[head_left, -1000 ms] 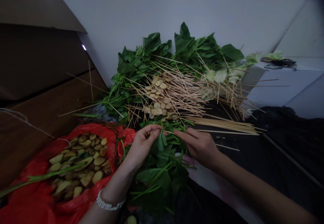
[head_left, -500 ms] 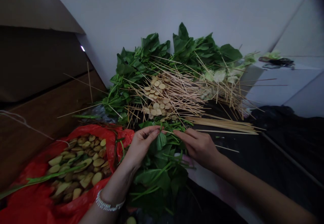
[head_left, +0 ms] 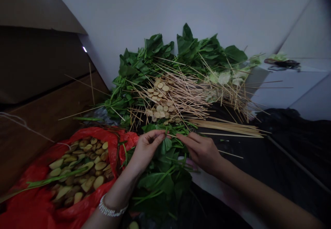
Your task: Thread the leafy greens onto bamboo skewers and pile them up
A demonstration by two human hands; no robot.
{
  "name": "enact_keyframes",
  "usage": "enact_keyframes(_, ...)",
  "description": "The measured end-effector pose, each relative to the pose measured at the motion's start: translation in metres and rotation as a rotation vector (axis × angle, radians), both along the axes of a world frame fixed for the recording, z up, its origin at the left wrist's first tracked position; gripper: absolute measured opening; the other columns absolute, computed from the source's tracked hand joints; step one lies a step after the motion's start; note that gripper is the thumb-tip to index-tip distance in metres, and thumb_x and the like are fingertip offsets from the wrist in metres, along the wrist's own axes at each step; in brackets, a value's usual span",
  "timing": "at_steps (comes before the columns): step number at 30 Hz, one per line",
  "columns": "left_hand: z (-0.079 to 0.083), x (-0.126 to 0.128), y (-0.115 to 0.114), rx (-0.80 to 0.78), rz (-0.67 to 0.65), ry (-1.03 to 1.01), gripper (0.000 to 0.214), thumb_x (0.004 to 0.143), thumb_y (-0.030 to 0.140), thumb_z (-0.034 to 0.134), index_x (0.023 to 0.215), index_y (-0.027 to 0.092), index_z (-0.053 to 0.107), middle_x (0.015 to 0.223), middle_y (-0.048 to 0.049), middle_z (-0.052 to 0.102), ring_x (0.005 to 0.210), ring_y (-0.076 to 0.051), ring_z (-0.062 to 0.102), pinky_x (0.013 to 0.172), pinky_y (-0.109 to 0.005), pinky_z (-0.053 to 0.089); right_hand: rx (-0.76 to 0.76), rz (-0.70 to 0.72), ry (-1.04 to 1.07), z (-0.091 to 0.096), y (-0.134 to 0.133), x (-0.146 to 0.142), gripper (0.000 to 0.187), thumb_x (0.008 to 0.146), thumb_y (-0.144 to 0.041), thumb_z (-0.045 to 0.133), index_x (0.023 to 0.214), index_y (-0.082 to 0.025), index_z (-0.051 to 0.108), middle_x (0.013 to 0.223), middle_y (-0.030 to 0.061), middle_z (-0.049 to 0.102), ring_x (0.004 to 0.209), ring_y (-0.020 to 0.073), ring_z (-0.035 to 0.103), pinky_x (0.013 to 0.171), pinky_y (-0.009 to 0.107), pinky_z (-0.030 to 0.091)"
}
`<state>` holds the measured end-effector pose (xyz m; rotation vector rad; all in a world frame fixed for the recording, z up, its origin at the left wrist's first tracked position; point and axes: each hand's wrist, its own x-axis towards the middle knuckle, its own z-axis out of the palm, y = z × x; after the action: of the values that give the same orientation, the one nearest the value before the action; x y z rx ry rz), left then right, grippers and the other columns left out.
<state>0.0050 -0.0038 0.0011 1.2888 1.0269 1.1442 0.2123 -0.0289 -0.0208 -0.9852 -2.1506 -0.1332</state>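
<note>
My left hand [head_left: 147, 149] pinches the top of a spinach leaf [head_left: 165, 143] with its fingertips. My right hand [head_left: 200, 151] grips a thin bamboo skewer [head_left: 172, 136] whose tip reaches my left fingers. Beneath both hands lies a heap of loose spinach [head_left: 161, 180]. Farther back, many bamboo skewers [head_left: 186, 101] lie crossed over a large pile of spinach [head_left: 160, 56]. Pale round slices [head_left: 161, 99] rest on them, out of reach of either hand. A bracelet [head_left: 112, 208] circles my left wrist.
To the left, a red plastic bag [head_left: 126, 141] holds pale sliced pieces [head_left: 82, 170]. A tied bundle of skewers [head_left: 227, 129] lies on dark cloth [head_left: 292, 136] at right. A white wall stands behind, with a cardboard box [head_left: 38, 67] at far left and a white cabinet [head_left: 292, 87] at right.
My left hand has shifted slightly right, nearer my right hand. The skewer and spinach piles have not visibly moved.
</note>
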Motion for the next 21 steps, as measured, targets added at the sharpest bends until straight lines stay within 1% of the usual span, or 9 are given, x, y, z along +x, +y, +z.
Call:
enact_keyframes(2, 0.0, 0.0, 0.0, -0.031, 0.013, -0.037, 0.036, 0.068, 0.042, 0.081, 0.093, 0.017, 0.073, 0.078, -0.0047, 0.076, 0.075, -0.018, 0.07, 0.076, -0.028, 0.054, -0.007, 0.012, 0.017, -0.001, 0.0, 0.0, 0.033, 0.095, -0.011, 0.043, 0.12, -0.014, 0.064, 0.081, 0.006, 0.068, 0.071, 0.0149, 0.065, 0.06, 0.024, 0.052)
enact_keyframes(3, -0.001, 0.0, 0.0, -0.043, 0.028, -0.05, 0.036, 0.067, 0.041, 0.082, 0.092, 0.018, 0.072, 0.076, -0.0038, 0.076, 0.073, -0.017, 0.069, 0.075, -0.027, 0.054, -0.011, 0.019, 0.027, -0.001, 0.0, 0.0, 0.032, 0.094, -0.01, 0.044, 0.119, -0.013, 0.064, 0.082, 0.0068, 0.068, 0.073, 0.0156, 0.066, 0.063, 0.025, 0.053)
enact_keyframes(5, -0.001, -0.001, 0.0, -0.042, 0.065, -0.048, 0.034, 0.063, 0.04, 0.084, 0.085, 0.018, 0.072, 0.074, -0.0024, 0.075, 0.071, -0.016, 0.068, 0.071, -0.024, 0.053, -0.019, 0.031, 0.055, -0.003, 0.0, -0.001, 0.028, 0.094, -0.01, 0.046, 0.115, -0.012, 0.065, 0.083, 0.0077, 0.069, 0.075, 0.0165, 0.066, 0.066, 0.026, 0.054)
enact_keyframes(8, -0.001, -0.002, 0.001, -0.03, 0.092, -0.008, 0.032, 0.059, 0.041, 0.087, 0.076, 0.017, 0.074, 0.074, -0.0021, 0.074, 0.068, -0.013, 0.066, 0.068, -0.022, 0.052, -0.027, 0.045, 0.101, -0.006, 0.001, -0.003, 0.023, 0.095, -0.012, 0.047, 0.11, -0.013, 0.064, 0.084, 0.0075, 0.07, 0.077, 0.0163, 0.067, 0.071, 0.027, 0.054)
enact_keyframes(12, -0.001, -0.003, 0.002, -0.06, 0.075, 0.0, 0.034, 0.057, 0.041, 0.087, 0.078, 0.017, 0.075, 0.074, -0.0029, 0.075, 0.065, -0.014, 0.065, 0.065, -0.022, 0.051, -0.04, 0.07, 0.147, -0.008, 0.0, -0.006, 0.022, 0.096, -0.012, 0.046, 0.11, -0.017, 0.062, 0.092, 0.0083, 0.072, 0.084, 0.0167, 0.068, 0.077, 0.028, 0.055)
enact_keyframes(17, -0.002, 0.001, 0.0, -0.04, 0.055, 0.029, 0.028, 0.059, 0.038, 0.086, 0.075, 0.017, 0.075, 0.071, -0.0024, 0.074, 0.064, -0.013, 0.064, 0.065, -0.022, 0.05, -0.06, 0.09, 0.172, -0.01, -0.001, -0.009, 0.02, 0.096, -0.013, 0.046, 0.106, -0.016, 0.062, 0.092, 0.0084, 0.072, 0.084, 0.0172, 0.068, 0.076, 0.028, 0.055)
enact_keyframes(21, -0.001, 0.007, -0.005, -0.021, -0.055, 0.073, 0.025, 0.062, 0.036, 0.083, 0.074, 0.016, 0.075, 0.074, -0.0045, 0.075, 0.067, -0.016, 0.066, 0.068, -0.026, 0.052, -0.083, 0.112, 0.16, -0.012, -0.002, -0.014, 0.019, 0.096, -0.016, 0.045, 0.104, -0.017, 0.062, 0.087, 0.0076, 0.071, 0.079, 0.0168, 0.068, 0.072, 0.027, 0.054)
